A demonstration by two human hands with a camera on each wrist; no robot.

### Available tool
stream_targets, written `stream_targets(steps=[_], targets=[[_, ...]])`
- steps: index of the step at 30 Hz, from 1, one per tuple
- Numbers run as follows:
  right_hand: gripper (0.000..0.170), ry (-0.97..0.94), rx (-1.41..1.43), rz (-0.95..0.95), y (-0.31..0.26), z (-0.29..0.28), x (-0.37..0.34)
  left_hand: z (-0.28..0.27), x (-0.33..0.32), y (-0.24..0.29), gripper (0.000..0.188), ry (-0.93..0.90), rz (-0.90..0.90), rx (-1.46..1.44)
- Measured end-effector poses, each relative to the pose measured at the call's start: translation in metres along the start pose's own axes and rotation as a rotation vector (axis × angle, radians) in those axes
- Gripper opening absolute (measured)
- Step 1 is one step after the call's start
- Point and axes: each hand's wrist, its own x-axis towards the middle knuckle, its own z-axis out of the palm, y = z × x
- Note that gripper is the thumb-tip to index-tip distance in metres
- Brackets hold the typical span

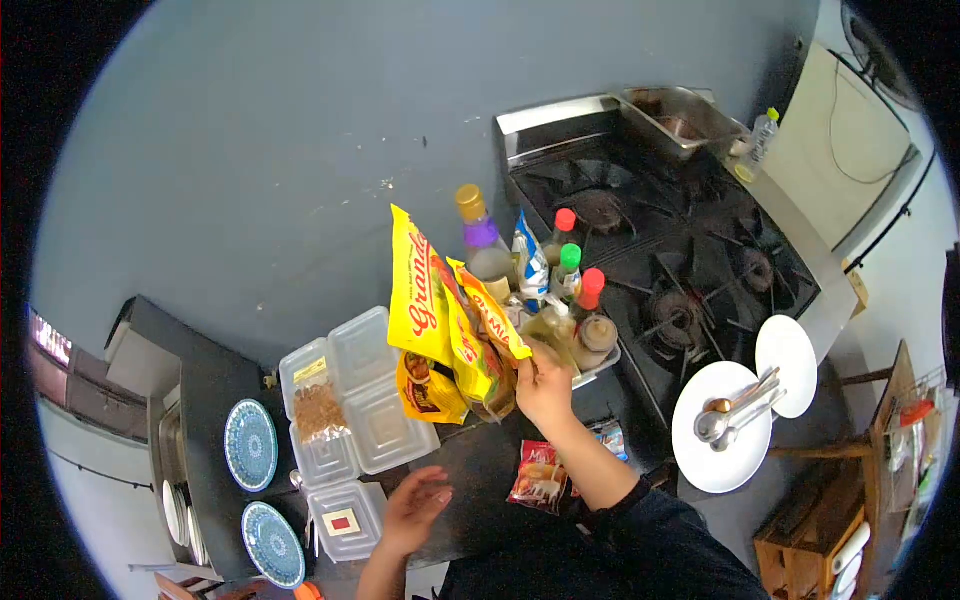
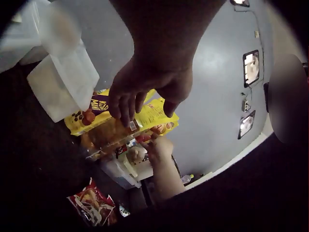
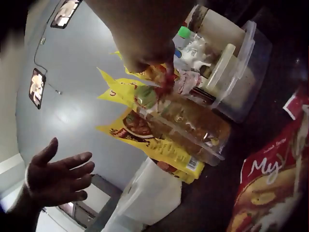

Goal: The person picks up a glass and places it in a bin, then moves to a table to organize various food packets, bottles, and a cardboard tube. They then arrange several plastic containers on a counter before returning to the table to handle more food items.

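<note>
Several yellow food packets (image 1: 420, 300) stand upright together at the middle of the counter, and one of them has a clear window showing brown contents (image 3: 193, 121). My right hand (image 1: 545, 388) pinches the edge of the nearest yellow packet (image 1: 490, 320) from its right side. To the left and closer to me, my left hand (image 1: 418, 505) hovers with fingers spread and holds nothing. In the left wrist view the left hand (image 2: 149, 92) overlaps the yellow packets. A red packet (image 1: 538, 477) lies flat on the counter beside my right forearm.
Clear plastic containers (image 1: 385, 430) stand left of the packets, one with a bag of brown bits (image 1: 318, 410). Right of them, a bin holds bottles (image 1: 490, 255). A black gas stove (image 1: 680, 240) and white plates with spoons (image 1: 715, 465) are farther right. Blue plates (image 1: 250, 445) sit left.
</note>
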Motion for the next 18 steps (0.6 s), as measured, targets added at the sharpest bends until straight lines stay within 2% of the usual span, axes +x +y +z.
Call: stream_targets(steps=[2, 6, 7, 8, 10, 11, 14, 15, 18], targets=[[0.018, 0.04, -0.011, -0.053, 0.012, 0.014, 0.006, 0.001, 0.0, -0.002, 0.037, 0.002, -0.003, -0.024], [0.019, 0.016, 0.012, -0.021, 0.022, 0.014, 0.02, -0.001, -0.001, 0.0, 0.035, 0.017, 0.02, -0.056], [0.019, 0.091, 0.051, -0.033, 0.02, 0.012, 0.022, -0.004, -0.001, -0.003, 0.035, 0.028, 0.032, -0.044], [0.018, 0.042, 0.12, 0.083, 0.018, 0.006, 0.026, -0.007, -0.001, -0.007, 0.034, 0.039, 0.042, -0.035], [0.016, 0.137, 0.031, 0.013, 0.032, 0.005, 0.033, -0.01, -0.002, -0.011, 0.034, 0.058, 0.041, -0.034], [0.016, 0.143, 0.1, -0.002, 0.032, 0.002, 0.04, -0.009, -0.001, -0.01, 0.035, 0.065, 0.034, -0.044], [0.016, 0.049, 0.118, -0.012, 0.022, -0.002, 0.065, -0.006, 0.002, -0.004, 0.036, 0.049, 0.004, -0.08], [0.016, 0.035, 0.247, 0.039, 0.024, 0.004, 0.071, -0.005, 0.003, -0.003, 0.036, 0.037, -0.007, -0.093], [0.015, 0.016, 0.71, 0.351, 0.036, 0.024, 0.085, -0.003, 0.006, -0.004, 0.036, 0.006, -0.032, -0.088]])
